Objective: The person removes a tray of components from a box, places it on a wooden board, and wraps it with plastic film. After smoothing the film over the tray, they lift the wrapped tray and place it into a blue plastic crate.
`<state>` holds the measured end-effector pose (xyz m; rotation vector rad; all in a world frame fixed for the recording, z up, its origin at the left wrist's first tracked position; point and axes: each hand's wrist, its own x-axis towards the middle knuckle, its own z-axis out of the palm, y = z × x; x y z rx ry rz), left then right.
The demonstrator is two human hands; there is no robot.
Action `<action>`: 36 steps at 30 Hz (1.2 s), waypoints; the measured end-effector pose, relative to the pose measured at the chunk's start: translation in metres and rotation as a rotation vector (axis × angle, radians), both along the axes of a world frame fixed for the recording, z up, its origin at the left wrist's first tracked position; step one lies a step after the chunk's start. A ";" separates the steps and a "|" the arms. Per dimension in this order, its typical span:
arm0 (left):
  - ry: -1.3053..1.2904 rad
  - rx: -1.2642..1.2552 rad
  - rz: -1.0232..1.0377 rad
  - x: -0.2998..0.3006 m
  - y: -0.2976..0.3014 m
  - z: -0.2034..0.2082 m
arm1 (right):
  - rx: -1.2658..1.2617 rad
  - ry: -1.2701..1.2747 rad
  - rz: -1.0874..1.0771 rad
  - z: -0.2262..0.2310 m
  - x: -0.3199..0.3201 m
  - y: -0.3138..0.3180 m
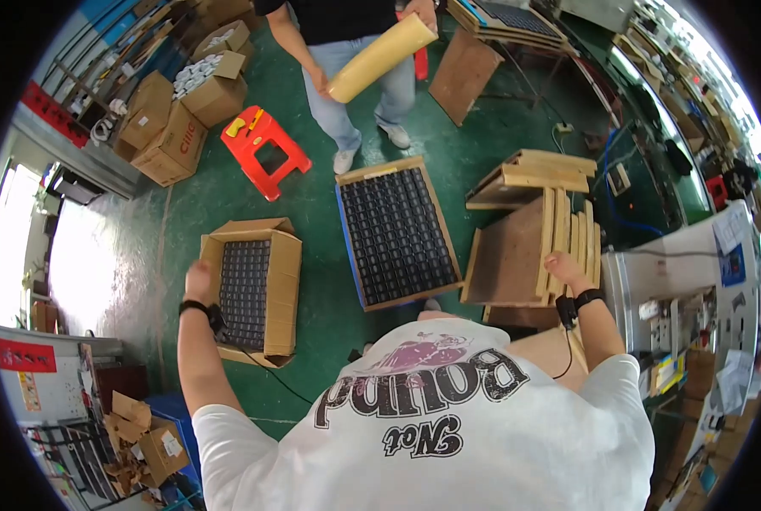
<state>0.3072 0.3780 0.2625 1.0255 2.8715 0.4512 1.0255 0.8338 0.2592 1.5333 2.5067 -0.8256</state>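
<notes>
Workshop floor (319, 255), green and glossy; landmark, the filled tray (431, 194) of black pieces in a thin frame.

Item: open carton (284, 294), left of the tray, holding a grid of black parts (246, 281). Likely heavy if packed deep; walls probably bend, so best held low, under the base. Left hand (200, 277): curled at the carton's far-from-tray side; whether it grips the rim or is merely beside it, cannot tell.

Item: wooden boards (508, 255), right of the tray, several standing on edge. Likely stiff, moderately weighty, perhaps rough; best held by opposite edges. Right hand (563, 266): partly curled over the boards' edges; grip or mere contact, cannot tell.

Item: yellowish roll (382, 60), beyond the tray, held by a co-worker (338, 25), whose head is cut off.

Obscured: fingertips of both hands; carton depth and layers beneath; board count; the area nearer than the tray, behind the white shirt (525, 434).
</notes>
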 end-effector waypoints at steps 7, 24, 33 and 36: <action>0.092 0.287 -0.074 -0.001 0.120 0.172 | 0.271 0.330 0.276 0.127 -0.142 0.086; 0.062 0.227 -0.361 0.128 0.292 0.169 | 1.054 0.506 0.761 0.158 -0.373 0.189; 0.063 0.243 -0.387 0.130 0.322 0.153 | 0.880 0.545 0.921 0.147 -0.387 0.222; 0.138 0.318 -0.399 0.124 0.333 0.149 | 0.784 0.596 0.923 0.141 -0.392 0.219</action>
